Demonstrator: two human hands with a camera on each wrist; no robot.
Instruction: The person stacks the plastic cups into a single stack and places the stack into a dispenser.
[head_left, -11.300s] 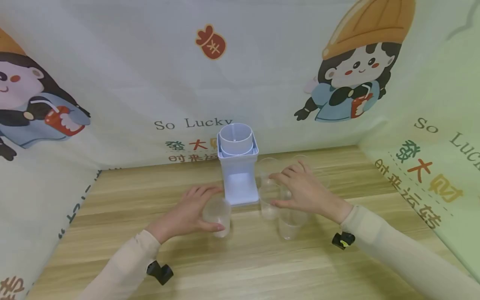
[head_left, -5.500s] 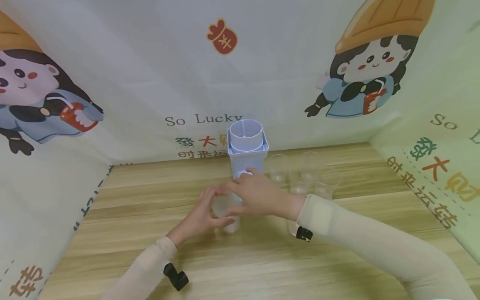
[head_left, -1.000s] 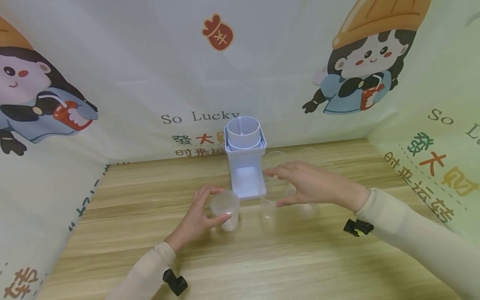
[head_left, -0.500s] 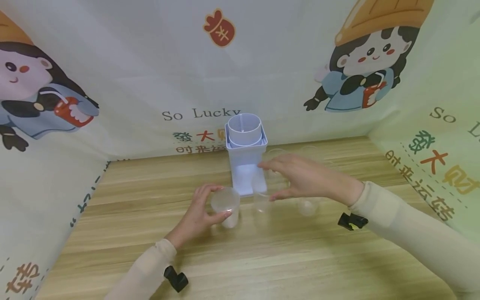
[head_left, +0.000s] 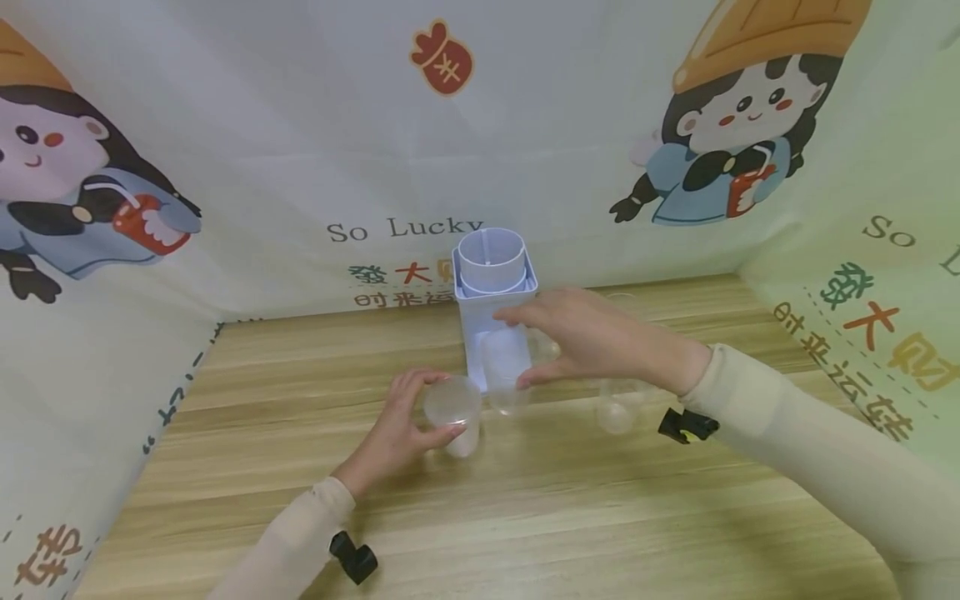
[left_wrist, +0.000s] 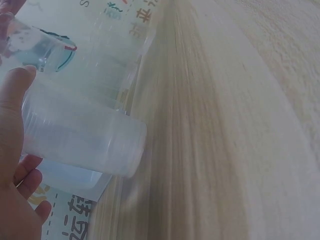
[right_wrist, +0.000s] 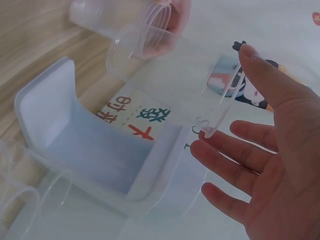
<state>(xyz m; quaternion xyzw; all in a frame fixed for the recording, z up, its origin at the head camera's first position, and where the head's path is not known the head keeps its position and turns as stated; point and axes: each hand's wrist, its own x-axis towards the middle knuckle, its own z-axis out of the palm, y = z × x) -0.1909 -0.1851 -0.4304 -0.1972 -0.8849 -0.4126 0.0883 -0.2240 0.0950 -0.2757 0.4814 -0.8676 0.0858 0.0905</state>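
In the head view my left hand [head_left: 390, 433] grips an upright stack of clear plastic cups [head_left: 465, 437] around its upper part, low over the table. The left wrist view shows the stack [left_wrist: 85, 135] with its base close to the wood. My right hand [head_left: 600, 337] pinches a single clear plastic cup [head_left: 506, 375] at its rim, thumb on one side and fingertips on the other. This cup [right_wrist: 170, 77] hangs base down in front of the pale lilac holder [head_left: 495, 317], just right of the stack and apart from it in the head view.
The lilac holder, with a round tube [head_left: 491, 265] on top, stands against the printed cloth backdrop [head_left: 300, 150]. Several clear cups stand right of it; one cup [head_left: 618, 408] shows below my right forearm, others [right_wrist: 30, 200] in the right wrist view.
Earlier my right hand reached to the left hand's stack, then went back to the cups at right. In the last second it carries one cup left toward the stack; the left hand stays put.
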